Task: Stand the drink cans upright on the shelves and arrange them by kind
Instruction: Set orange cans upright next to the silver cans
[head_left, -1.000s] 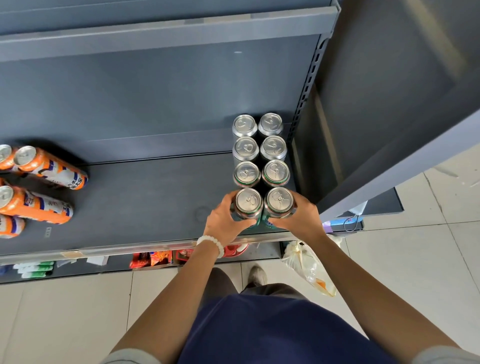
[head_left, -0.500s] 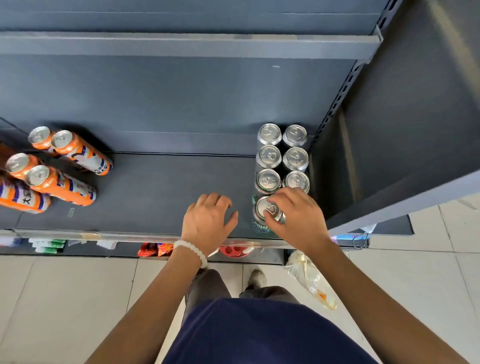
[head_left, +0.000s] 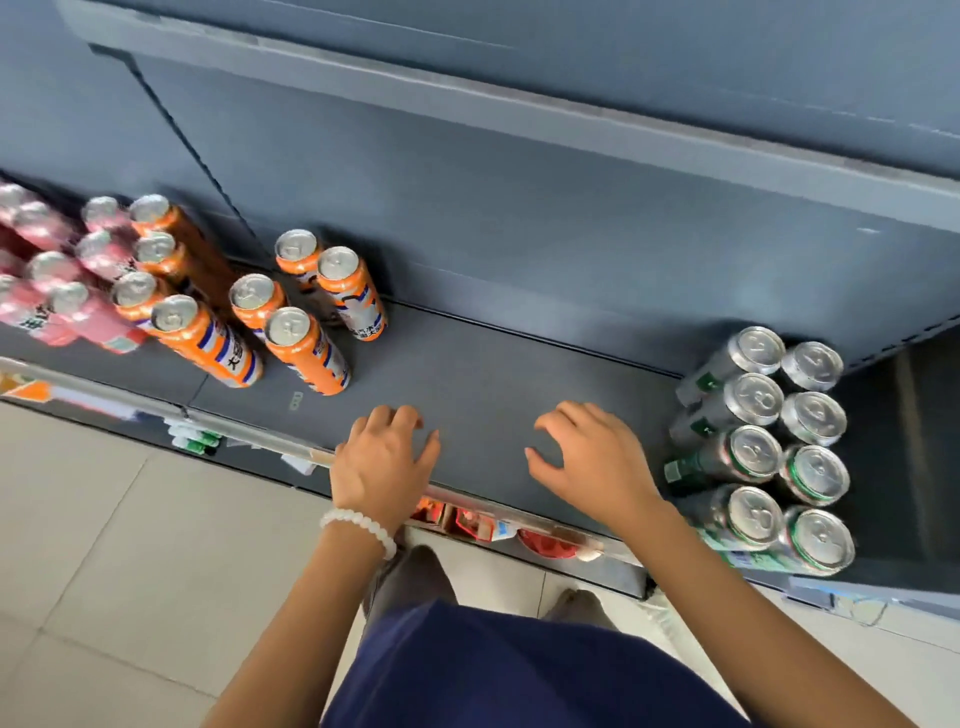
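Several green-and-silver cans (head_left: 756, 452) stand upright in two rows at the right end of the dark grey shelf (head_left: 467, 374). Several orange cans (head_left: 306, 343) stand upright at the left, and pink cans (head_left: 57, 291) stand further left, blurred. My left hand (head_left: 384, 462), with a white bead bracelet on its wrist, hovers over the shelf's front edge with loosely curled fingers and holds nothing. My right hand (head_left: 592, 462) is over the shelf just left of the green cans, fingers loosely curled, also holding nothing.
An upper shelf (head_left: 519, 119) overhangs the back. A lower shelf (head_left: 493, 525) under the front edge holds red and orange packets. The tiled floor (head_left: 104, 545) lies below at the left. A shelf upright closes off the right end beyond the green cans.
Both hands have let go of the front green cans and moved left over the bare stretch of shelf. The view has swung left, bringing the orange and pink cans in.
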